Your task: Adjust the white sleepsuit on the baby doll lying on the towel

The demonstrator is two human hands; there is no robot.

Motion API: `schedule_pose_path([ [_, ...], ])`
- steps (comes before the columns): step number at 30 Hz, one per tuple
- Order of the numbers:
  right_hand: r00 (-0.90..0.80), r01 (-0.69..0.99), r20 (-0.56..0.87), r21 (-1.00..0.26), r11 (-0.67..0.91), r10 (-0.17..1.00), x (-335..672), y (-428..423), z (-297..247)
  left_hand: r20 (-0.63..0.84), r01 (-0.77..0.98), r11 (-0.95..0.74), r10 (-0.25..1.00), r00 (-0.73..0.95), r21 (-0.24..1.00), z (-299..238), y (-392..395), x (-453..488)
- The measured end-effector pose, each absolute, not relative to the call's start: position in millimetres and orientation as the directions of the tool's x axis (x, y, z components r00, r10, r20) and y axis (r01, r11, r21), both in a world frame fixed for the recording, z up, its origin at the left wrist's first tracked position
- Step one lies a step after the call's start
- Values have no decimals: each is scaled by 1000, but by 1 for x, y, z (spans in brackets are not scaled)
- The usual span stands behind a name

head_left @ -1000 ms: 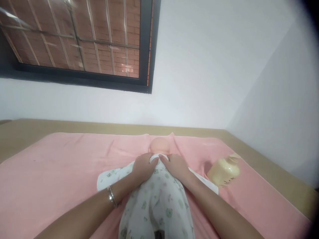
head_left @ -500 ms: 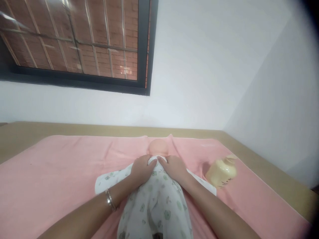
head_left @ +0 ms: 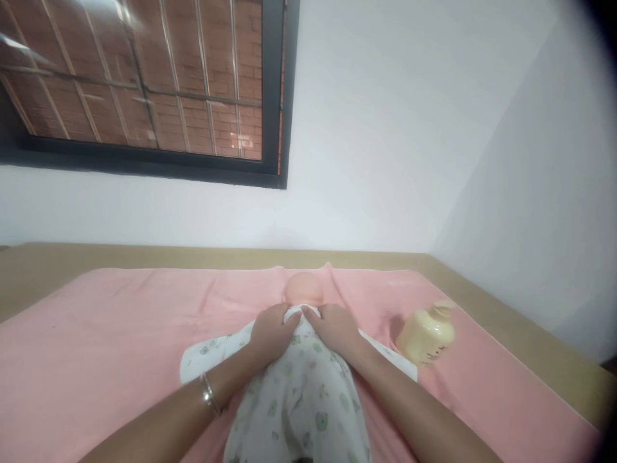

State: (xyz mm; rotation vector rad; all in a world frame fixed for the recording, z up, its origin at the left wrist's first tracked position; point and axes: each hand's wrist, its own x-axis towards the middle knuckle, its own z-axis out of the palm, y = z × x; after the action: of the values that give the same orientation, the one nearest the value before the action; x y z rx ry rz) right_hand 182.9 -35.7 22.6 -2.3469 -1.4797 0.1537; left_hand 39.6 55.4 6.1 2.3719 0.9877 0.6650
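A baby doll lies on a pink towel [head_left: 106, 347], its bare head [head_left: 303, 289] pointing away from me. It wears a white garment with small green prints [head_left: 299, 399]. My left hand [head_left: 270, 331] and my right hand [head_left: 337, 328] rest side by side on the doll's chest, fingers curled and pinching the garment's neckline just below the head. A silver bracelet [head_left: 208, 393] sits on my left wrist. The doll's lower body runs out of the bottom of the view.
A pale yellow pump bottle [head_left: 427, 334] lies on its side on the towel to the right of the doll. The towel covers a tan surface [head_left: 520, 334] set against white walls. A dark-framed barred window [head_left: 144, 83] is at the upper left.
Both hands stay at the garment's neckline. The view has tilted slightly, so everything sits a little lower and further left in the picture.
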Motion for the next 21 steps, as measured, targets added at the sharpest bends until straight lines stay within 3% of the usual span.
schedule_pose_path([
  [5, 426, 875, 78, -290, -388, 901, 173, -43, 33, 245, 516, -625, 743, 623, 585, 8, 53, 39],
  [11, 247, 964, 204, 46, -262, 947, 147, -64, 49, 251, 498, -637, 729, 637, 588, 8, 54, 38],
  [13, 250, 967, 156, 16, -255, 956, 154, -61, 48, 263, 502, -640, 733, 628, 582, 7, 52, 37],
  [17, 278, 946, -21, -169, -277, 960, 173, -49, 44, 421, 488, -734, 674, 607, 473, 5, 44, 36],
  [19, 254, 956, -2, -155, -251, 967, 173, -50, 41, 451, 489, -760, 649, 613, 429, 5, 42, 35],
  [21, 201, 978, 79, -76, -195, 976, 167, -52, 39, 390, 520, -725, 684, 617, 451, 6, 43, 35],
])
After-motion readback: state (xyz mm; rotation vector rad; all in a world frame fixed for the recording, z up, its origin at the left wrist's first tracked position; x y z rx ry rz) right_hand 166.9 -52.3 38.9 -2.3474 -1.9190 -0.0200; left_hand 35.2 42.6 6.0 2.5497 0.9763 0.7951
